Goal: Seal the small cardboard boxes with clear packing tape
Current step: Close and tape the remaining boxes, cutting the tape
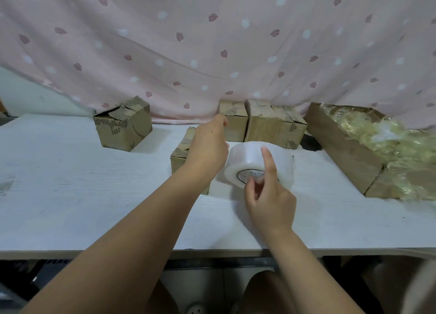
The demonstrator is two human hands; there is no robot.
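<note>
At ten o'clock on the white table (70,184) stands a worn box (122,126) with torn flaps. The left hand (208,146) reaches over a second box (179,158); its grip cannot be told. At its three o'clock, the right hand (269,195) grips the milky tape roll (252,158) by the core.

White table (70,195), lone small box (122,125) back left, central box (179,158), row of boxes (264,125) behind, open carton (342,153) right.
</note>
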